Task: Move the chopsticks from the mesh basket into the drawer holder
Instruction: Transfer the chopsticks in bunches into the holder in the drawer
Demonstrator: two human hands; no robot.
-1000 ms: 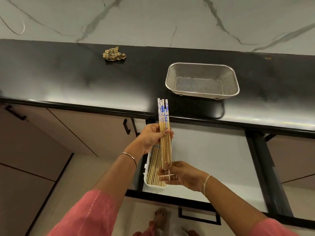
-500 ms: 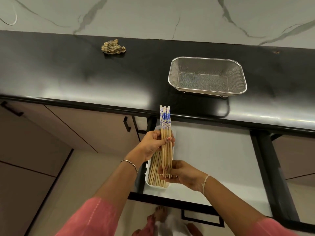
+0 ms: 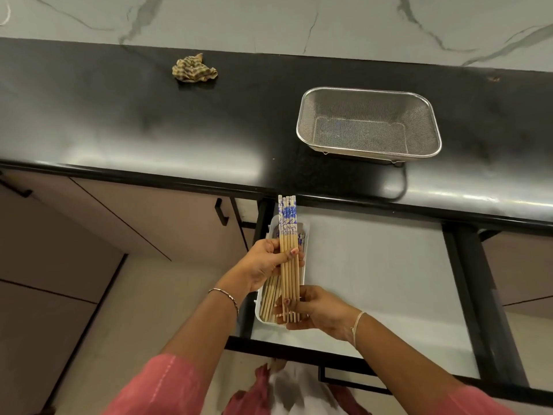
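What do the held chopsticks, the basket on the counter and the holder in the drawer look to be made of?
Chopsticks: pale wood or bamboo by the tan matte shafts, with blue-and-white patterned tops.
Mesh basket: metal, likely stainless steel; fine see-through weave and shiny rim.
Drawer holder: probably white plastic; smooth, opaque, rounded rim.

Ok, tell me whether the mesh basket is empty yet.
Empty. The mesh basket on the countertop shows only bare mesh inside; the chopsticks are held by both hands over the drawer holder.
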